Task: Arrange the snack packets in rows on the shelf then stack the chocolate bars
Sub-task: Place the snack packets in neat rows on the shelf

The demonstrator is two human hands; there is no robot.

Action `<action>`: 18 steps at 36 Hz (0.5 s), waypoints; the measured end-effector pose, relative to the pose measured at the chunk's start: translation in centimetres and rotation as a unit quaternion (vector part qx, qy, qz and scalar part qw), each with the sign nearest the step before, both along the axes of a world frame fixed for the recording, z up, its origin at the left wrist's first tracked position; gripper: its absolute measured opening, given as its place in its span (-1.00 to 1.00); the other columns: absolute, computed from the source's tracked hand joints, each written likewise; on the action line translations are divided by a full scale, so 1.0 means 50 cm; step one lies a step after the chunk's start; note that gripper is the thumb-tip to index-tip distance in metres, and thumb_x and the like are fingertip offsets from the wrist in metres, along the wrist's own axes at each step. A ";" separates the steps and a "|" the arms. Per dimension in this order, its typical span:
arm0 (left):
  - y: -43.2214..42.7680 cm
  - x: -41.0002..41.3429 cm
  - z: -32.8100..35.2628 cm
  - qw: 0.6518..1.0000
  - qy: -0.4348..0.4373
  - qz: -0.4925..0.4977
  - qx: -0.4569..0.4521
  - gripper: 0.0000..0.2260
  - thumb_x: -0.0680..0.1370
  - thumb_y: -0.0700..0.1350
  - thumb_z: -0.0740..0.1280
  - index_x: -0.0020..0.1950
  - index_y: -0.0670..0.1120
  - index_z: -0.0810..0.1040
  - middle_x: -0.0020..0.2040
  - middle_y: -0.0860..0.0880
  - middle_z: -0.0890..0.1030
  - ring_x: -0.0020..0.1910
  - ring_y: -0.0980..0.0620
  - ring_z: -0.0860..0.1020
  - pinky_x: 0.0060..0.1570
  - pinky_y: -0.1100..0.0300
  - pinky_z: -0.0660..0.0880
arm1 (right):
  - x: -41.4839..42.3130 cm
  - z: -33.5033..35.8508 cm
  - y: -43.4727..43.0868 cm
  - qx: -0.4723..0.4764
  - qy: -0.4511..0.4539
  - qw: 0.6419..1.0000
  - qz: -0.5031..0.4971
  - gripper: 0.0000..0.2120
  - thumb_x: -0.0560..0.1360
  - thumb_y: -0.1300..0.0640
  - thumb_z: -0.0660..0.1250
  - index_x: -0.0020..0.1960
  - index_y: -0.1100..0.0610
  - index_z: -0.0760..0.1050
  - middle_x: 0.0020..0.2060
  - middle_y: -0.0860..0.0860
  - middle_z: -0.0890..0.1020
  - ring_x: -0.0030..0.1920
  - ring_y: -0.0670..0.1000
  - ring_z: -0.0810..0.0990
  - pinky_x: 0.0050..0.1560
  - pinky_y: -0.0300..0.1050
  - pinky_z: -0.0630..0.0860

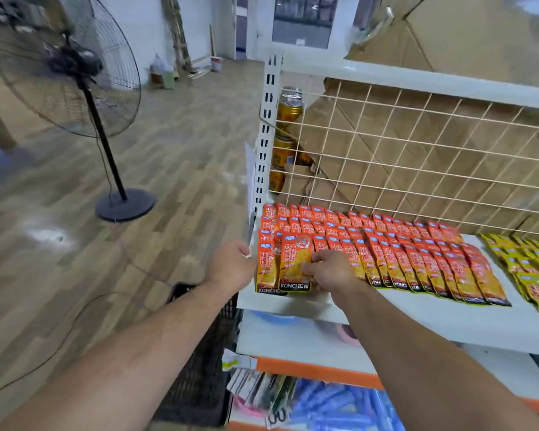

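Packet (294,265), orange, at front-left corner of shelf (417,315), overlapping the left end of the orange rows (417,250). Right hand (330,270) pinches its right edge, fingers curled. Left hand (229,262) at the shelf's left edge, fingertips hidden; grip cannot be told. Yellow packets (529,262) farther right. Fan (75,73) stands left.

Orange packets (417,256) fill the left of the shelf (448,318) and yellow packets (532,269) its right end; a bare strip runs between them and along the front. A wire grid (417,157) closes the back, a slotted post (266,135) the left corner
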State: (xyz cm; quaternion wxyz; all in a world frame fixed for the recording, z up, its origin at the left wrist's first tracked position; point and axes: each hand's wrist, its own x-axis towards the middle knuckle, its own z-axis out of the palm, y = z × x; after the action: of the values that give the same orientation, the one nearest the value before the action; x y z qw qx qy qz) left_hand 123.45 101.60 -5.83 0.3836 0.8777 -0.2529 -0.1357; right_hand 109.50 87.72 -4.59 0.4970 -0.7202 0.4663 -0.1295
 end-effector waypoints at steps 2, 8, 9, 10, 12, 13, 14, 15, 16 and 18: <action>0.006 0.005 0.002 1.000 -0.004 -0.003 -0.004 -0.96 0.51 -0.10 0.36 -0.07 0.00 0.52 -0.07 0.02 0.61 -0.04 -0.03 0.56 0.02 0.06 0.54 | 0.006 -0.001 0.005 0.008 0.012 1.000 0.020 -0.91 0.45 0.28 0.48 -0.11 0.24 0.57 -0.36 0.10 0.55 -0.43 0.01 0.43 -0.44 -0.18 0.33; 0.016 0.008 0.002 1.000 -0.013 -0.009 -0.006 -0.95 0.49 -0.13 0.33 -0.10 0.02 0.53 -0.12 0.06 0.60 -0.08 -0.04 0.59 -0.03 0.04 0.58 | 0.026 -0.017 0.017 -0.040 0.087 0.994 0.044 -0.80 0.45 0.19 0.48 -0.27 0.13 0.49 -0.40 0.09 0.54 -0.39 0.07 0.50 -0.45 -0.13 0.44; 0.016 0.008 0.003 1.000 -0.018 -0.012 -0.005 -0.95 0.49 -0.13 0.33 -0.09 0.01 0.55 -0.11 0.05 0.61 -0.07 -0.04 0.59 -0.01 0.04 0.57 | 0.028 -0.016 0.019 -0.067 0.107 0.991 0.052 -0.80 0.45 0.18 0.47 -0.28 0.13 0.49 -0.38 0.09 0.55 -0.36 0.08 0.52 -0.41 -0.11 0.47; 0.016 0.009 0.002 1.000 -0.025 -0.014 -0.004 -0.94 0.50 -0.13 0.33 -0.07 0.00 0.56 -0.10 0.04 0.61 -0.05 -0.04 0.59 0.02 0.04 0.56 | 0.030 -0.013 0.020 -0.095 0.130 0.985 0.063 -0.80 0.46 0.16 0.46 -0.28 0.13 0.49 -0.35 0.08 0.56 -0.32 0.08 0.53 -0.36 -0.11 0.48; 0.015 0.011 0.002 0.999 -0.032 -0.018 -0.003 -0.93 0.50 -0.13 0.33 -0.04 -0.01 0.57 -0.07 0.03 0.62 -0.03 -0.03 0.58 0.05 0.05 0.54 | 0.032 -0.008 0.023 -0.131 0.160 0.976 0.075 -0.77 0.48 0.13 0.44 -0.30 0.11 0.47 -0.30 0.06 0.58 -0.24 0.08 0.56 -0.29 -0.17 0.44; 0.015 0.011 0.002 0.999 -0.033 -0.019 -0.003 -0.92 0.51 -0.13 0.33 -0.03 -0.01 0.57 -0.06 0.03 0.62 -0.03 -0.03 0.58 0.06 0.05 0.54 | 0.034 -0.008 0.023 -0.143 0.166 0.973 0.078 -0.75 0.49 0.12 0.43 -0.32 0.10 0.45 -0.29 0.06 0.59 -0.21 0.09 0.57 -0.26 -0.17 0.42; 0.014 0.012 0.003 0.999 -0.033 -0.021 -0.001 -0.92 0.51 -0.12 0.33 -0.01 -0.01 0.57 -0.06 0.03 0.62 -0.03 -0.03 0.58 0.05 0.04 0.55 | 0.036 -0.009 0.023 -0.154 0.171 0.970 0.080 -0.74 0.49 0.13 0.42 -0.33 0.10 0.44 -0.29 0.06 0.60 -0.21 0.10 0.58 -0.24 -0.16 0.43; 0.013 0.012 0.003 0.999 -0.034 -0.023 0.001 -0.92 0.52 -0.12 0.33 0.00 -0.01 0.57 -0.05 0.03 0.61 -0.03 -0.02 0.58 0.05 0.04 0.55 | 0.038 -0.010 0.024 -0.165 0.174 0.968 0.079 -0.74 0.48 0.14 0.41 -0.33 0.10 0.43 -0.30 0.06 0.60 -0.20 0.11 0.59 -0.25 -0.15 0.43; 0.012 0.012 0.003 0.999 -0.034 -0.026 0.002 -0.92 0.53 -0.11 0.33 0.01 -0.01 0.57 -0.05 0.03 0.61 -0.04 -0.03 0.58 0.03 0.03 0.56 | 0.039 -0.011 0.025 -0.176 0.179 0.965 0.080 -0.76 0.48 0.15 0.40 -0.33 0.10 0.43 -0.31 0.06 0.60 -0.21 0.11 0.59 -0.25 -0.15 0.44; 0.011 0.011 0.004 0.999 -0.034 -0.029 0.003 -0.92 0.53 -0.11 0.33 0.01 -0.01 0.57 -0.07 0.03 0.61 -0.06 -0.03 0.59 0.00 0.01 0.58 | 0.039 -0.010 0.028 -0.197 0.199 0.956 0.088 -0.80 0.49 0.14 0.38 -0.27 0.11 0.44 -0.33 0.02 0.54 -0.21 0.10 0.55 -0.25 -0.16 0.40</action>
State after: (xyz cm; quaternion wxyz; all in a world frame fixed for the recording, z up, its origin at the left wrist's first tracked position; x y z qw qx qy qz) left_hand 124.00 102.16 -5.65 0.3683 0.8751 -0.2913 -0.1172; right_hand 111.47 89.09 -5.10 0.2517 -0.8531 0.4560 -0.0285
